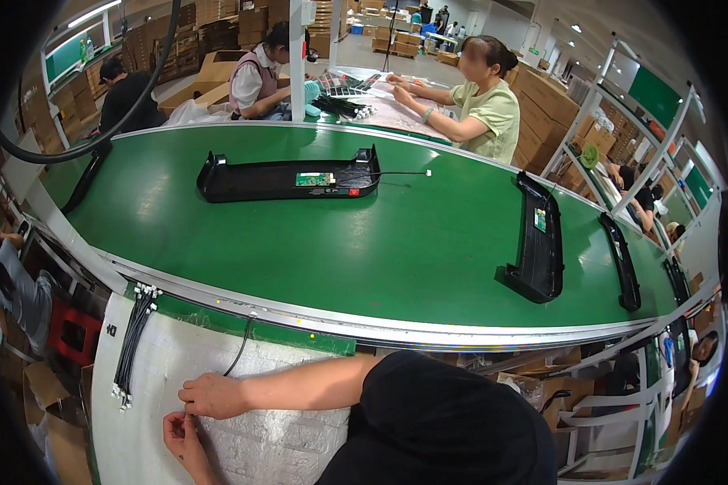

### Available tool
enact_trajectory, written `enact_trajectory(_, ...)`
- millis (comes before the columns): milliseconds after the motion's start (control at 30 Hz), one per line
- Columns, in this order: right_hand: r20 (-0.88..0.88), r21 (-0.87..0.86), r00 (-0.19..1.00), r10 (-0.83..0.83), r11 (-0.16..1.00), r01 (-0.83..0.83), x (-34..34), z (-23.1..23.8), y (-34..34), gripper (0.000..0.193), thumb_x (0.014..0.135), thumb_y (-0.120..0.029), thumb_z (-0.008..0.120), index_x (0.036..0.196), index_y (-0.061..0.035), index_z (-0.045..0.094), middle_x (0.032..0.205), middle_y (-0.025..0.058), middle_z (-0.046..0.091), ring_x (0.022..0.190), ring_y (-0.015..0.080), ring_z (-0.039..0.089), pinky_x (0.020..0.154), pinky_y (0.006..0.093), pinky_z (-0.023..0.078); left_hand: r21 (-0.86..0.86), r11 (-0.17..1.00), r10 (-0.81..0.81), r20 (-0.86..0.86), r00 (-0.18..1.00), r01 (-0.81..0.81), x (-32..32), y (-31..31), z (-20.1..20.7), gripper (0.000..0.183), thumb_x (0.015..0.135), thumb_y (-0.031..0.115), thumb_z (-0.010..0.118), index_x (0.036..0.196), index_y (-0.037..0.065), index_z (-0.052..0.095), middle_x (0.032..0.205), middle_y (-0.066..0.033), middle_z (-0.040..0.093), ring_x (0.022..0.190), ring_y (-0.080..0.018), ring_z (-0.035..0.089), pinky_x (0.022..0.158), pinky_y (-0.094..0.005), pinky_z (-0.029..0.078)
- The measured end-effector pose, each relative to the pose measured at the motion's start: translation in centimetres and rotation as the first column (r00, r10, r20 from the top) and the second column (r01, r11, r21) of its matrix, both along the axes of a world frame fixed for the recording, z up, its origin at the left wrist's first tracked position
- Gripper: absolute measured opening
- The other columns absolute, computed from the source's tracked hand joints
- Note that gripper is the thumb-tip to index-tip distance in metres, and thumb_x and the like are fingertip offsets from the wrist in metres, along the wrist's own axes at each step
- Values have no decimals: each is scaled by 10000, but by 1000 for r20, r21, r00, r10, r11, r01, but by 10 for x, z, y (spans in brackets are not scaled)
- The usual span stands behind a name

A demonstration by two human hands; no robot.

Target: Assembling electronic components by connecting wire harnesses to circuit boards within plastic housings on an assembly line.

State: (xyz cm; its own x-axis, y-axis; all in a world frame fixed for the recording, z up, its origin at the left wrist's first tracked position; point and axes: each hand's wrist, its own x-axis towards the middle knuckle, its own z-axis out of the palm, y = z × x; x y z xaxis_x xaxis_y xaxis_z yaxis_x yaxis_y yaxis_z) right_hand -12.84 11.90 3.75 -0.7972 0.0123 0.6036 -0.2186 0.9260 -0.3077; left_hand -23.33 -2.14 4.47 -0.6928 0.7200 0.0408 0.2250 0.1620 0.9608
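Observation:
A thin black cable (241, 343) with a white plug at its upper end runs down over the pale foam-covered work surface (287, 380) and into my right hand (214, 396). That hand is closed, its fingertips pinched together. Just below it, my left hand (184, 443) is closed too, thumb and fingertips almost touching the right ones. What the left fingers pinch is too small and hidden to make out. To the left of both hands lies a bundle of black cables (133, 343) with white plugs at each end.
Beyond the work surface a green conveyor belt (429, 259) carries black plastic housings; one housing (259, 182) has a green circuit board, another housing (542, 242) stands to its right. A metal rail (315, 327) edges the belt. Two people sit at a far table with black cables.

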Motion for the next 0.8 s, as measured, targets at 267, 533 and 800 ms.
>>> enact_trajectory(267,-12,-12,1000,-8,1000,8,1,1,-1,67,698,-103,581,729,-45,592,823,67,522,822,233,532,605,349,479,20,1000,-18,-41,999,18,1,0,-1,54,843,23,570,830,24,518,718,29,473,633,-52,402,566,-179,331)
enact_trajectory(533,-41,-2,999,-12,1000,12,0,-1,0,66,698,-109,580,722,-48,589,817,63,518,820,230,531,597,351,479,17,1000,-18,-56,998,19,2,1,0,53,849,28,565,823,22,519,719,27,473,627,-55,397,567,-181,331)
enact_trajectory(800,-39,8,999,-12,1000,13,0,0,0,65,702,-109,581,715,-46,588,814,62,518,820,225,528,594,341,480,-11,1000,-9,-5,1000,8,3,1,2,56,852,38,564,823,25,518,721,33,478,613,-46,392,553,-178,329)
